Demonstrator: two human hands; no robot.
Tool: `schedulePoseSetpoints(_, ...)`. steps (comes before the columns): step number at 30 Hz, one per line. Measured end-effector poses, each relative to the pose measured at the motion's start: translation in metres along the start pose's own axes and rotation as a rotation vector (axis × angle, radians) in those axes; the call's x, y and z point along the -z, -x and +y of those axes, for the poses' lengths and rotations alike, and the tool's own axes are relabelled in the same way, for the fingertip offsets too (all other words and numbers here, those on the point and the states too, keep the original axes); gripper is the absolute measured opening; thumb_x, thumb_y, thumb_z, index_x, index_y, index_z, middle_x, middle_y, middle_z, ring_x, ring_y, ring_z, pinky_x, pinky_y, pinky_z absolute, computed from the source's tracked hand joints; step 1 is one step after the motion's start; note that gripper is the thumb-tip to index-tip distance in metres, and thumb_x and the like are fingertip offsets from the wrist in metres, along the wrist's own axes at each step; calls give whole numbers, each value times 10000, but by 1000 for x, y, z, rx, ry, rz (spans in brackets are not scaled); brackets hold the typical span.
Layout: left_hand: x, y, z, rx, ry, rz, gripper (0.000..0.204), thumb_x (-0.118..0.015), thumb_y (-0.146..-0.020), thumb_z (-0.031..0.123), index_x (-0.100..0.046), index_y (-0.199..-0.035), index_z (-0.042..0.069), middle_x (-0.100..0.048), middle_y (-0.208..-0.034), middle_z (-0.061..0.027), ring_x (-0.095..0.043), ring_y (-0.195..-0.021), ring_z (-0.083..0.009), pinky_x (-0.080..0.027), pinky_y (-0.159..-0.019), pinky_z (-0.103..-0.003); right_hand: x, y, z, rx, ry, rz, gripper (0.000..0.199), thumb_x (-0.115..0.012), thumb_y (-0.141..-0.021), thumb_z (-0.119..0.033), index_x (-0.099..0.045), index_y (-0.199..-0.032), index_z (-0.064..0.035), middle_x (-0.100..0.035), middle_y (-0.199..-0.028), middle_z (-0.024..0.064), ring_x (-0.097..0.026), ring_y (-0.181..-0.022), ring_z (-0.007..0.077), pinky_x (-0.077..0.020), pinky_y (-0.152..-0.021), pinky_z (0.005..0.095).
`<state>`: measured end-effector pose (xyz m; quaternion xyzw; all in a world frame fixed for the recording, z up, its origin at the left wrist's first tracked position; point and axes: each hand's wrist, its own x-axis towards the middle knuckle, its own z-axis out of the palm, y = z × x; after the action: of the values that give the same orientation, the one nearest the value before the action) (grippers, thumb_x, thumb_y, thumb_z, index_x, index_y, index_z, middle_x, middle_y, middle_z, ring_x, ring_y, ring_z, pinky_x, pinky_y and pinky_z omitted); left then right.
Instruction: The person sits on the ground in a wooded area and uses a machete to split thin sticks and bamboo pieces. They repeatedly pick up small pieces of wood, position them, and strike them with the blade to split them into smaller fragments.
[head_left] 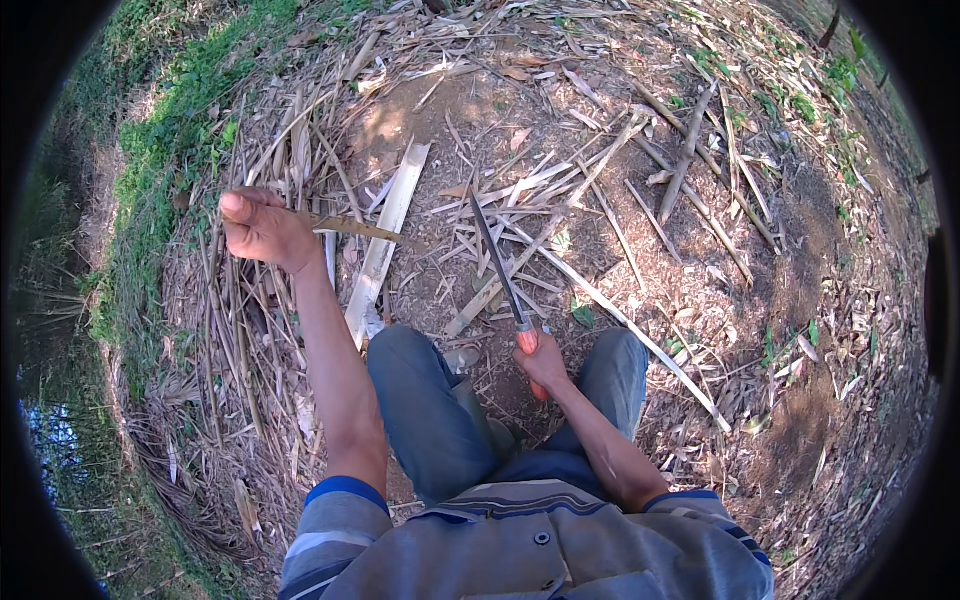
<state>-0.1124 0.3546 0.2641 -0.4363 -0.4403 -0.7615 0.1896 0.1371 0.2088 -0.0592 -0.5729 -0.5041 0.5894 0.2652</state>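
My left hand is stretched out to the left, its fingers closed round a short brown strip of wood or bamboo. The strip's narrow end points right, above a pale split length of bamboo on the ground. Between my knees, my right hand grips a machete by its orange-red handle. The long dark blade slants up and away to the left, over scattered split pieces. How my left fingers wrap the strip is partly hidden.
A long pale strip runs past my right knee. Thicker sticks lie crossed at the far right. Dry stalks are heaped at the left, beside green plants. Chips and dry leaves litter the ground.
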Motion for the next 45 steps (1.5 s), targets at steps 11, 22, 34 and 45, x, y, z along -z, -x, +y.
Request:
schedulePoseSetpoints(11,59,32,-55,7,-550,-137,313,-454,-973,250,-511,-803,-6,-511,-719,-108,-482,-615,-205,-393,-583,-344,-21,-5,-39,59,35,-3,234,-620,-753,-113,-511,-926,0,-569,-682,95,-566,-511,175,-467,-491,314)
schedulePoseSetpoints(22,77,14,-37,31,-758,-324,132,-477,-912,134,-510,-982,27,-602,-778,-130,-604,-654,-266,-466,-598,-376,-94,-18,-13,-11,371,-176,462,-657,-689,-274,-580,-1067,-20,-642,-912,235,-628,-893,375,-496,-762,437)
schedulePoseSetpoints(34,99,-66,11,178,-174,39,177,-470,-946,137,-417,-1032,-9,-586,-946,-152,-624,-919,-260,-586,-789,-388,-24,-3,-46,-500,-324,-517,167,-615,-765,-69,-528,-902,-32,-534,-639,42,-536,-487,134,-460,-418,284)
schedulePoseSetpoints(45,184,246,-192,1023,-241,-1298,241,-635,-869,192,-609,-1055,40,-595,-759,-15,-573,-676,-83,-472,-604,-234,95,86,-22,-402,-826,-161,260,-563,-800,-36,-478,-1046,-38,-487,-646,42,-500,-494,142,-457,-458,302)
